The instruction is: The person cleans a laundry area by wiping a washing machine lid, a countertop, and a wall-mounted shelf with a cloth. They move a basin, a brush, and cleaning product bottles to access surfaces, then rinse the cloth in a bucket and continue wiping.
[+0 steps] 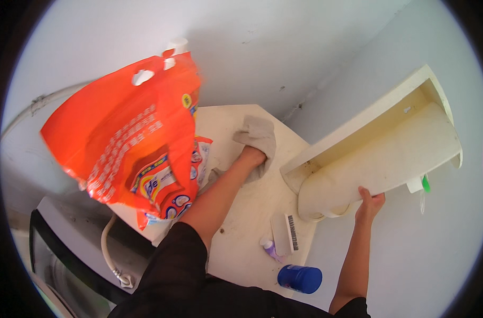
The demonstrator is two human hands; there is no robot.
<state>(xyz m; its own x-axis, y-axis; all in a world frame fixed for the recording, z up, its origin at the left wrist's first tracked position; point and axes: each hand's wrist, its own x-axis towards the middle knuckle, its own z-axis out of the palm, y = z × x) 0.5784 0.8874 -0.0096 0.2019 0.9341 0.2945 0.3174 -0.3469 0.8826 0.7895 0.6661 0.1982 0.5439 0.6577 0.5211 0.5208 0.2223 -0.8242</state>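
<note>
My left hand (256,155) presses a grey cloth (261,133) onto the cream-coloured tabletop (241,246), and folds of the cloth cover its fingers. My right hand (370,204) grips the lower edge of an off-white cabinet (372,155) with a curved front, its thumb on the outer face. The cabinet leans at an angle by the right wall, its near lower end over the table's edge. Left of my left arm stands a large orange Tide detergent bag (146,119), which hides part of the table behind it.
A white brush (281,234) with dark bristles, a small purple bottle (271,249) and a blue tub (300,279) lie on the table's near right side. At lower left is a grey-topped washing machine (78,234) with a pale hose (108,246). Walls meet behind the table.
</note>
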